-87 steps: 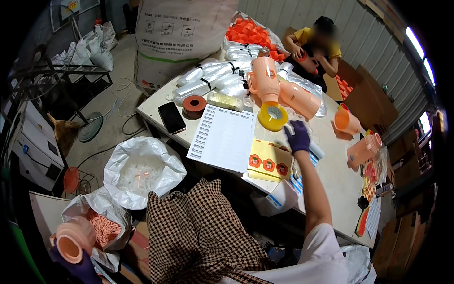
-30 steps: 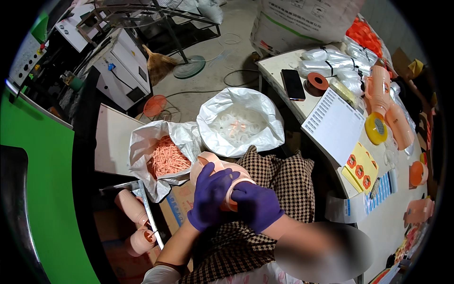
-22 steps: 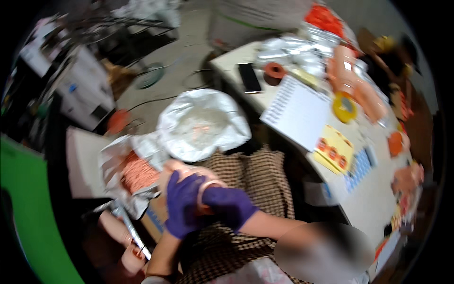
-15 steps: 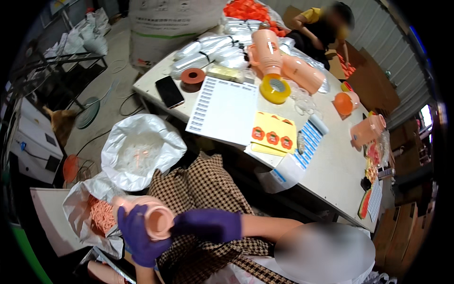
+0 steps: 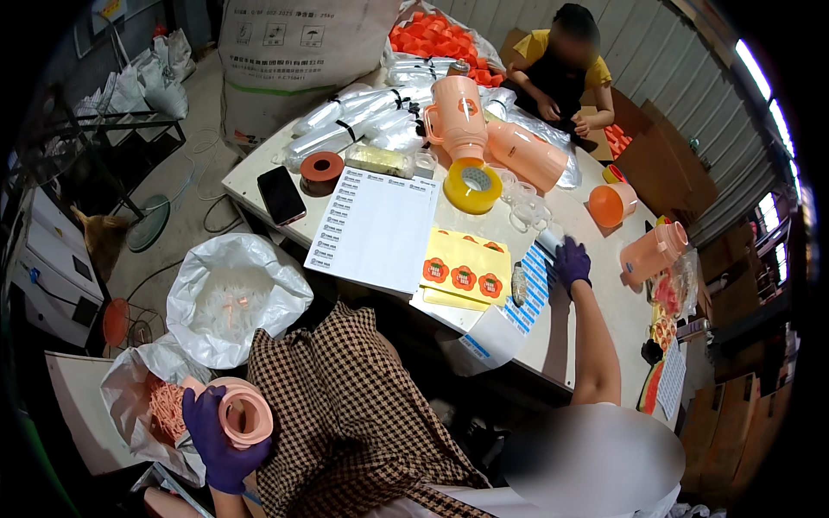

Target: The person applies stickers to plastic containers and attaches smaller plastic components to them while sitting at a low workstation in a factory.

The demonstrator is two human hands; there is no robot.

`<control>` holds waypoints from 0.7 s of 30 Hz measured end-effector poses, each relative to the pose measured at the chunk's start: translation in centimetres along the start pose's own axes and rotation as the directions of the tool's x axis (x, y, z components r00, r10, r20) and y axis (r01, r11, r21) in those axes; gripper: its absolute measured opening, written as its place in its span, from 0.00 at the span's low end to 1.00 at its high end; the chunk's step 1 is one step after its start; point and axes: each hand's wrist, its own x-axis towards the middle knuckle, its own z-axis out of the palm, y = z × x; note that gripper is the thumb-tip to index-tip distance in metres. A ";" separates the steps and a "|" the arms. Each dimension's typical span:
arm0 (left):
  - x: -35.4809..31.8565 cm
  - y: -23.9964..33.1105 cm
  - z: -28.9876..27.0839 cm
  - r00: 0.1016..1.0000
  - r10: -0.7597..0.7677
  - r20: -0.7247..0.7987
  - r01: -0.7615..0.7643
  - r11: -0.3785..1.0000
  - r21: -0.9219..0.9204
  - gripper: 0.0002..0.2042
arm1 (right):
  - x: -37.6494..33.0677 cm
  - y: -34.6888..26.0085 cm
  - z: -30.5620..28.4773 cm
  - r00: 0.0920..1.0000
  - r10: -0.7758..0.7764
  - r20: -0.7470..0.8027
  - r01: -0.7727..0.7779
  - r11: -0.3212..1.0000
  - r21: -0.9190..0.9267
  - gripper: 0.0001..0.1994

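In a purple glove, my left hand (image 5: 216,440) grips a peach plastic jug (image 5: 246,413) beside my lap, its round mouth facing up. The checked apron lies just right of it. My right hand (image 5: 572,263), also purple-gloved, is on the table at the rolled end of a blue-and-white label strip (image 5: 534,298), fingers stretched out and partly apart. Just left of that strip lie yellow sheets (image 5: 466,268) with red flower stickers. Two more peach jugs, one upright (image 5: 458,112) and one lying on its side (image 5: 527,155), are farther back near a yellow tape roll (image 5: 473,186).
A phone (image 5: 281,195), a brown tape roll (image 5: 321,173) and a white printed sheet (image 5: 371,229) occupy the table's left part. Another peach jug (image 5: 654,252) stands at right. White sacks (image 5: 186,293) sit left of my lap. A co-worker (image 5: 561,78) is across the table.
My right hand has left the jug and reached out to the label strip on the table. The left hand keeps the jug, now slightly lower. The view has shifted.
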 end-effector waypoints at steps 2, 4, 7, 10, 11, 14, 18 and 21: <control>-0.2 0.3 0.2 1.000 -0.028 -0.008 0.028 0.999 -0.016 0.46 | -1.9 0.3 1.6 0.964 -0.217 -0.155 0.208 0.975 -0.072 0.24; -0.6 0.3 -0.3 0.998 -0.054 0.027 0.054 0.999 -0.005 0.46 | -5.1 -0.4 2.0 0.910 -0.321 -0.262 0.301 0.947 -0.116 0.24; -0.1 1.0 -0.7 0.981 -0.143 0.132 0.145 0.989 -0.002 0.46 | -8.2 -0.8 0.7 0.843 -0.380 -0.381 0.345 0.925 -0.161 0.28; 0.2 0.3 0.2 0.998 -0.066 -0.022 0.066 0.998 -0.015 0.44 | -7.3 -2.5 0.3 0.894 -0.312 -0.321 0.332 0.943 0.009 0.37; 0.6 0.3 -0.1 0.998 -0.058 -0.015 0.058 0.998 -0.014 0.44 | -6.6 -2.7 0.0 0.980 -0.195 0.033 0.189 0.974 0.124 0.34; 1.8 0.7 -0.3 0.999 0.037 0.010 -0.037 0.999 -0.019 0.39 | -4.1 -2.4 0.8 0.972 -0.200 -0.122 0.202 0.979 0.008 0.25; 1.6 0.9 0.0 0.998 0.051 0.032 -0.051 0.999 0.007 0.40 | -0.5 -2.4 0.5 0.962 -0.197 -0.189 0.194 0.980 -0.036 0.26; 1.9 2.2 -0.6 0.992 0.102 -0.071 -0.098 0.993 0.060 0.35 | -1.7 -3.4 -1.4 0.802 -0.311 -0.510 0.388 0.920 0.050 0.28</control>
